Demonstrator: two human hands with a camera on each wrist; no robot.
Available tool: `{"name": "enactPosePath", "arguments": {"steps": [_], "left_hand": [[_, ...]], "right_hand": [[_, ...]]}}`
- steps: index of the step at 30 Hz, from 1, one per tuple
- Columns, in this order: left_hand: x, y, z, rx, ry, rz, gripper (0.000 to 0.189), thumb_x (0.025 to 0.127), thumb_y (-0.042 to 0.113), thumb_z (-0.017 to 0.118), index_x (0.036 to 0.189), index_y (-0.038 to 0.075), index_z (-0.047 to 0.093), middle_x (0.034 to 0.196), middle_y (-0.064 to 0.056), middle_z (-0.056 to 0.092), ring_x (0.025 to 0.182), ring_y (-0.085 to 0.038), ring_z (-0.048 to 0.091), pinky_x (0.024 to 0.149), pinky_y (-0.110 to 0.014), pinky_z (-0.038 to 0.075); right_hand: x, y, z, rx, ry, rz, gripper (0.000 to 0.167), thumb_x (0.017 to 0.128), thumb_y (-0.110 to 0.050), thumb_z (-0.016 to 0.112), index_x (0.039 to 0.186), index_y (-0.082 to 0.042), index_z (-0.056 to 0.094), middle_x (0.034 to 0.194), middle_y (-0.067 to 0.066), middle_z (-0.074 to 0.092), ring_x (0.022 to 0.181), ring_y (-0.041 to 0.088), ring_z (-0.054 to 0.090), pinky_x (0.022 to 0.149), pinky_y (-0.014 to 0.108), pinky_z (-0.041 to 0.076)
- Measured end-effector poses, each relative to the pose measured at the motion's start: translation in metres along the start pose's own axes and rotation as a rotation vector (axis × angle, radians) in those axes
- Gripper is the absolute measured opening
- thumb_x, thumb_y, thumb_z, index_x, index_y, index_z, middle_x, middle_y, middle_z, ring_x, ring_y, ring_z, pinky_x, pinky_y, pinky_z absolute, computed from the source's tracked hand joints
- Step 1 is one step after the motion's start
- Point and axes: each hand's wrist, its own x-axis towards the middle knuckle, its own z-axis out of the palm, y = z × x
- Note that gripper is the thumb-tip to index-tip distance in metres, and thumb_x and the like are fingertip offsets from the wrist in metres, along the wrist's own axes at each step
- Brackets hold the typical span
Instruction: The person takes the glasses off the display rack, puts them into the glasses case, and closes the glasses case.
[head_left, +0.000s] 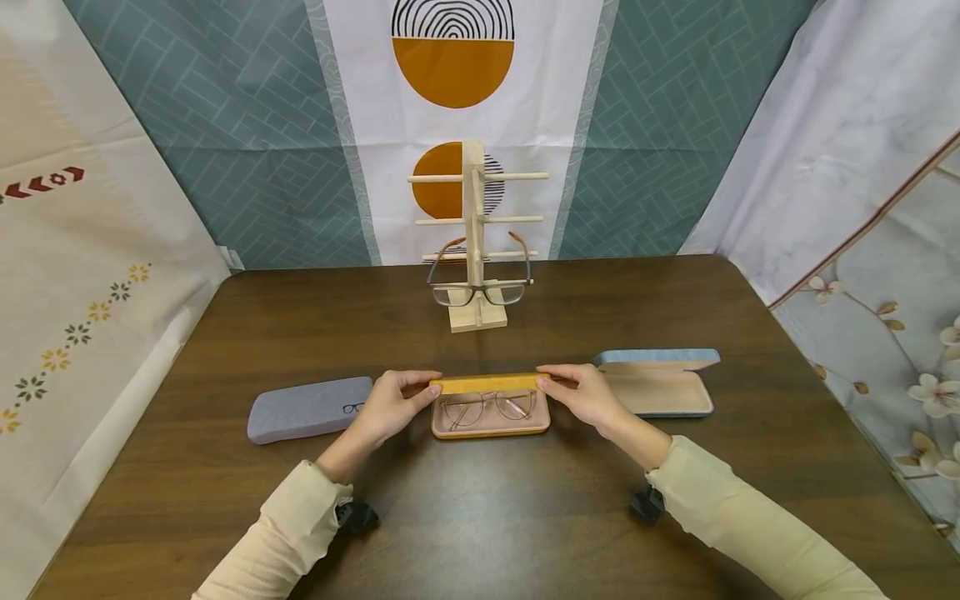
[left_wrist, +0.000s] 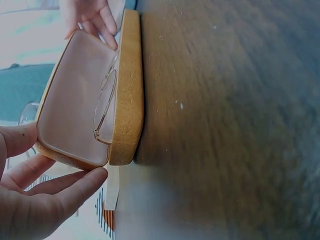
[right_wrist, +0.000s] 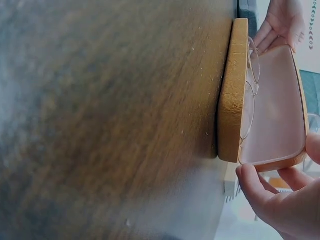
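Observation:
A mustard-yellow glasses case [head_left: 491,432] with a pink lining lies on the table, its lid [head_left: 489,384] raised. Inside it rests a pair of thin gold-framed eyeglasses [head_left: 480,401], temples folded. My left hand [head_left: 392,407] pinches the left end of the lid, thumb along its front edge and fingers behind. At the opposite end my right hand [head_left: 588,395] grips the lid the same way. The left wrist view shows the lid's pink inner side [left_wrist: 75,95] standing tilted over the eyeglasses. Fingertips of the right hand [right_wrist: 280,200] sit by the hinge corner in the right wrist view.
A closed grey-blue glasses case [head_left: 307,408] lies left of my left hand. Right of my right hand stands an opened blue case [head_left: 667,393] with a beige lining. Behind, a wooden display rack [head_left: 474,208] carries dark-framed eyeglasses [head_left: 507,293] on a low rung.

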Motion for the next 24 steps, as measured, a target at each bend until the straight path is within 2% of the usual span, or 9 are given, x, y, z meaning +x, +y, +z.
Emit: {"name": "enactPosePath", "arguments": {"steps": [3,14,24], "left_hand": [[0.0005,-0.0052,0.0004,-0.012,-0.005,-0.004,0.027,0.086,0.002,0.061,0.109,-0.012,0.060,0.102,-0.024,0.063,0.091,-0.026,0.062,0.071,-0.022,0.050],[-0.0022,-0.0059,-0.0012,-0.044,-0.040,-0.017,0.028,0.084,0.000,0.063,0.109,-0.013,0.060,0.103,-0.026,0.062,0.092,-0.028,0.062,0.072,-0.025,0.052],[-0.0053,-0.0001,-0.0037,0.001,-0.067,0.006,0.028,0.081,-0.002,0.065,0.106,-0.014,0.061,0.104,-0.027,0.061,0.089,-0.030,0.063,0.069,-0.026,0.053]], "right_hand": [[-0.0007,-0.0010,-0.0001,-0.009,0.002,-0.005,0.039,0.089,-0.018,0.060,0.120,0.006,0.056,0.112,0.019,0.061,0.104,0.028,0.057,0.086,0.037,0.047],[-0.0050,-0.0010,-0.0003,0.004,0.006,0.046,0.038,0.086,-0.013,0.063,0.119,0.005,0.057,0.114,0.020,0.059,0.099,0.023,0.058,0.081,0.029,0.049],[-0.0076,-0.0028,0.0000,-0.023,0.005,0.060,0.037,0.084,-0.010,0.065,0.117,0.004,0.059,0.120,0.019,0.056,0.105,0.027,0.056,0.081,0.028,0.049]]}}
